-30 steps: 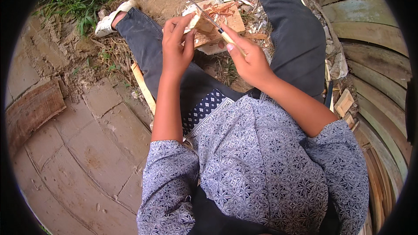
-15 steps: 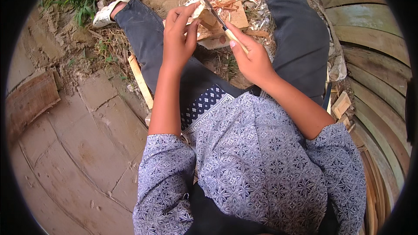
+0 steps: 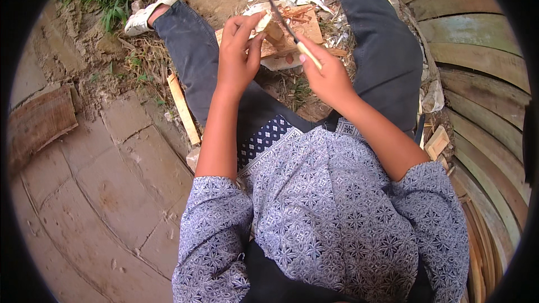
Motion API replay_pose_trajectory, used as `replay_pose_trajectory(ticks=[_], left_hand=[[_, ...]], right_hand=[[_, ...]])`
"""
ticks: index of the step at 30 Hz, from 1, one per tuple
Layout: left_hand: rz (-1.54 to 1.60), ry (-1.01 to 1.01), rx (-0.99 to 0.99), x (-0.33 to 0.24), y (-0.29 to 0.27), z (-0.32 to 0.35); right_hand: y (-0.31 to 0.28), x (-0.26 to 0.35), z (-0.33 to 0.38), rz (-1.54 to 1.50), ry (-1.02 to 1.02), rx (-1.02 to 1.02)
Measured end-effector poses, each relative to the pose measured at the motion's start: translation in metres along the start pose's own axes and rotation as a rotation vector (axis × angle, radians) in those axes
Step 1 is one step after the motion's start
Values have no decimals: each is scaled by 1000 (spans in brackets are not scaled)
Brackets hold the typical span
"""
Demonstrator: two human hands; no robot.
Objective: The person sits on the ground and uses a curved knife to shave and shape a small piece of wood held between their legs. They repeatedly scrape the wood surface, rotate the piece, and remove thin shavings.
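Between my spread legs, my left hand (image 3: 241, 47) is closed on a small pale piece of wood (image 3: 264, 23), its fingers hiding part of it. In my right hand (image 3: 327, 70) is a knife (image 3: 286, 21) with a dark, narrow blade and a pale handle. The blade points up and away to the left, close beside the held wood; whether it touches cannot be made out. Under both hands lies a wooden block (image 3: 308, 23) with reddish and pale shavings on it. A smaller upright chunk of wood (image 3: 275, 36) stands just beneath the held piece.
White and brown shavings (image 3: 337, 21) litter the ground beyond and right of the block. A wooden strip (image 3: 183, 109) lies left of my left leg. Curved wooden planks (image 3: 477, 28) line the right side. Offcuts (image 3: 437, 143) lie near my right hip. Paving slabs (image 3: 112, 191) spread at the left.
The knife and my right hand have shifted slightly, the blade now a little apart from where it crossed the wood. My left hand has moved slightly right with the wood piece.
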State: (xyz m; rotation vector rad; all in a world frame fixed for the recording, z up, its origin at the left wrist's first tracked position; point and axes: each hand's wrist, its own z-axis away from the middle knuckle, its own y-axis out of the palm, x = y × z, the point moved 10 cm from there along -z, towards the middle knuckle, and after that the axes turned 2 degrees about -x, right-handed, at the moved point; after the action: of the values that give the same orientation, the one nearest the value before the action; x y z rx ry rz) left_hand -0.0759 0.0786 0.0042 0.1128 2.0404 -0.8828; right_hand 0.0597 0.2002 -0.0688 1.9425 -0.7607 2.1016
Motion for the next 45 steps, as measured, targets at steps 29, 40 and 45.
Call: replay_pose_trajectory(ticks=[29, 40, 45], left_hand=[[-36, 45, -28, -1, 5, 12], [-58, 76, -70, -8, 3, 3], [-7, -24, -39, 5, 2, 4]], right_hand=[[1, 23, -5, 64, -3, 28], [20, -20, -4, 72, 17, 42], [5, 14, -21, 103, -94, -8]])
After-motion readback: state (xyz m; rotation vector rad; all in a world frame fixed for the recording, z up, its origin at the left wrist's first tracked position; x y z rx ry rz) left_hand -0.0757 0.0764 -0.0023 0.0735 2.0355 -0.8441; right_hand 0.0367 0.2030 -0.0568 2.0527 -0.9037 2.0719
